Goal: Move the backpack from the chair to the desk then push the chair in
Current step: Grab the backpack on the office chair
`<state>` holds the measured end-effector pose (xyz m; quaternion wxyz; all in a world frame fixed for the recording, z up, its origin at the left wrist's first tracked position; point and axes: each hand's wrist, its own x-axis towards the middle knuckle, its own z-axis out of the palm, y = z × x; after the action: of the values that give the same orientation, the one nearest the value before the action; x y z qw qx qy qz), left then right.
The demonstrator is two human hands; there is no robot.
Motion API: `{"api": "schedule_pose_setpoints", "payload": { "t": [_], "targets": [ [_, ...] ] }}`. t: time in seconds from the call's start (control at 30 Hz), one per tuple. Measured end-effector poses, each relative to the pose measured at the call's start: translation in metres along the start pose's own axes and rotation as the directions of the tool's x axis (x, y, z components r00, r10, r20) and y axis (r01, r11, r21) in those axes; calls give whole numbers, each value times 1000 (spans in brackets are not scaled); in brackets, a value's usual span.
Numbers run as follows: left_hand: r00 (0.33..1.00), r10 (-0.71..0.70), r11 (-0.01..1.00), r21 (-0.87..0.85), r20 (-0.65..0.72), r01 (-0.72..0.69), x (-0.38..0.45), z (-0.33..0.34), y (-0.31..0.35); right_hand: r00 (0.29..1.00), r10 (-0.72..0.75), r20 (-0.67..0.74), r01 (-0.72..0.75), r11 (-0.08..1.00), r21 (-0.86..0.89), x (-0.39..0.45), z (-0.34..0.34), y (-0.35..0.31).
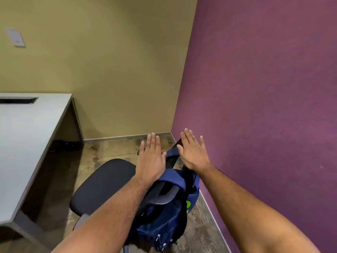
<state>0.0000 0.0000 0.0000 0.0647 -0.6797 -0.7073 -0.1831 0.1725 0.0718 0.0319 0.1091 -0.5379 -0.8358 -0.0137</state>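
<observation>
A dark blue backpack [164,216] with a green patch rests on the right side of a black office chair [104,183], its strap sticking up toward the far corner. My left hand [150,157] and my right hand [193,152] hover flat above the backpack's top, palms down, fingers stretched out, holding nothing. The strap shows between the two hands. The grey desk [23,136] stands to the left of the chair, its top bare. My forearms hide part of the backpack and of the chair seat.
A purple wall [264,106] runs close along the right of the chair. A beige wall [109,70] stands behind, with a white plate [16,37] on it. The desk has a cable slot [18,100] at its back. The floor [109,148] is mottled brown.
</observation>
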Motion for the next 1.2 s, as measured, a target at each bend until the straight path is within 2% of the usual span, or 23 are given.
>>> {"api": "schedule_pose_setpoints", "payload": {
  "t": [0.2,0.27,0.37,0.47,0.67,0.83,0.97,1.07,1.2],
  "targets": [
    [985,-36,995,-84,167,50,-15,28,18,979,-102,174,102,995,8,14,25,34],
    [973,-45,987,-141,228,78,-14,37,25,945,-181,274,178,983,37,25,33,49],
    [926,-75,929,-313,369,199,-16,48,37,863,-290,414,292,955,60,39,44,74],
    [874,-82,886,-366,479,284,-22,54,43,803,-376,462,380,921,88,52,51,98],
    [851,-171,876,-319,496,362,-37,46,40,728,-533,432,535,835,128,68,66,122],
    [840,-261,882,-235,476,407,-69,32,45,728,-594,343,600,794,102,68,77,127],
    [863,-265,935,-106,430,340,-87,16,53,741,-598,305,614,788,53,67,80,121],
    [917,-265,964,75,297,254,-102,5,60,776,-555,301,572,819,37,65,79,107],
    [955,-236,942,284,180,179,-122,-7,71,808,-493,322,503,863,59,59,72,90]
  ]
}}
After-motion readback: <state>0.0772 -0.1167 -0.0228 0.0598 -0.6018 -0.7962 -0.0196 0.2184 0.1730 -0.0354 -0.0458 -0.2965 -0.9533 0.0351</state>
